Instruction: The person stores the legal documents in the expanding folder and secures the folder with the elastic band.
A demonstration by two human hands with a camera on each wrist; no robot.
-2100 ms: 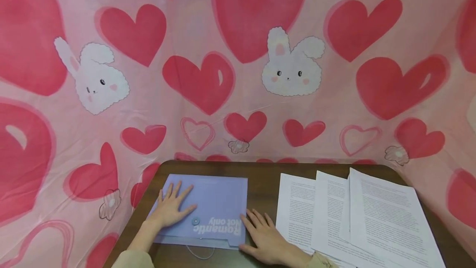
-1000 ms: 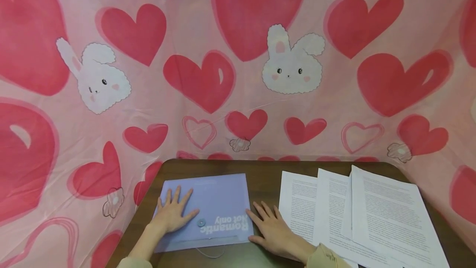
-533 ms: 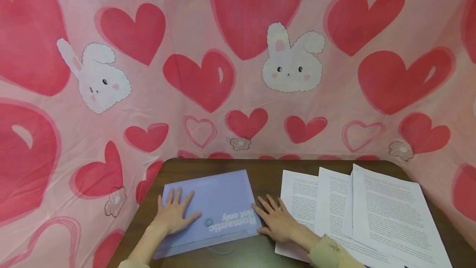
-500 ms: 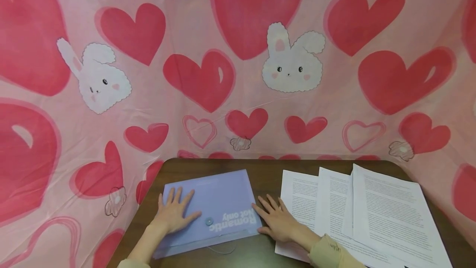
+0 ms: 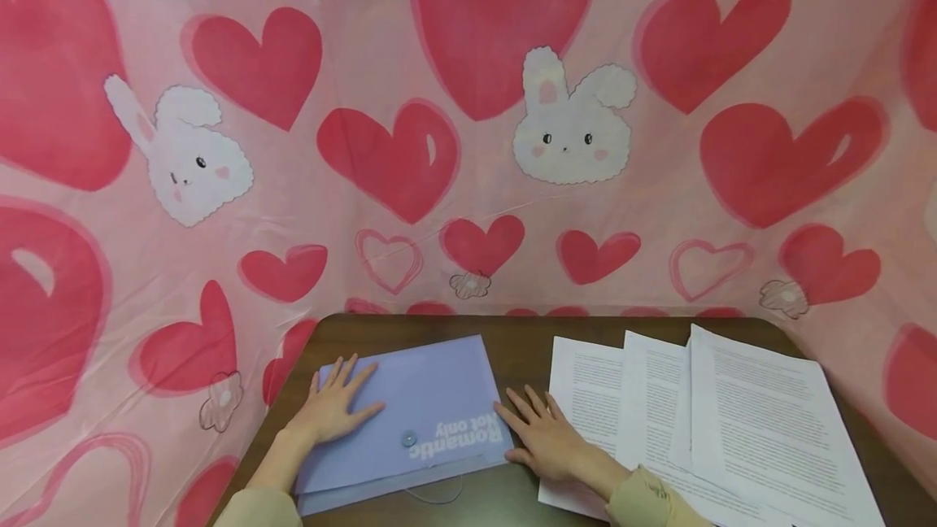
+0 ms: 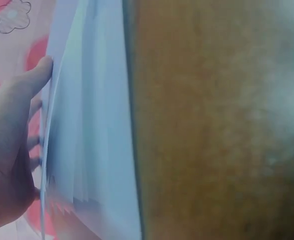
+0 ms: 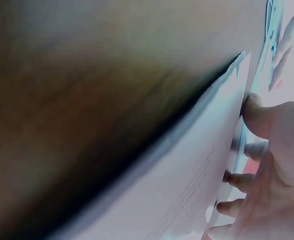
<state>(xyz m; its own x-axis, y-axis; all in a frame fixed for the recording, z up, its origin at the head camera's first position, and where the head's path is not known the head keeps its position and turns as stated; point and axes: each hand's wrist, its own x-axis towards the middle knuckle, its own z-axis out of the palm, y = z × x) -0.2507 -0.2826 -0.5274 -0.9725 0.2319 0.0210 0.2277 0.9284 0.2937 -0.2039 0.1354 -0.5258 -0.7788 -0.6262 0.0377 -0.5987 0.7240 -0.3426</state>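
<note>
A purple expanding file folder (image 5: 432, 381) lies turned at a slant on the left half of the table, its white lettering upside down and a round button (image 5: 408, 438) near its front edge. My left hand (image 5: 329, 413) rests on the folder's left part with fingers spread. In the left wrist view, the folder's layered pockets (image 6: 99, 125) show along its front opening, below the thumb. My right hand (image 5: 545, 437) is beside the folder's right edge, its index finger and thumb tips at that edge, fingers straight. Its palm overlaps the leftmost printed stack (image 5: 593, 381).
Further printed paper stacks (image 5: 776, 421) lie overlapping on the right side of the brown table (image 5: 512, 356). A thin elastic cord (image 5: 439, 498) loops out in front of the folder. A pink curtain (image 5: 498, 185) with hearts and rabbits hangs behind.
The folder has turned, its right edge swinging rightward and its left front corner coming nearer. My right hand moved right and slightly away alongside it. Lately the gap along its front edge has widened.
</note>
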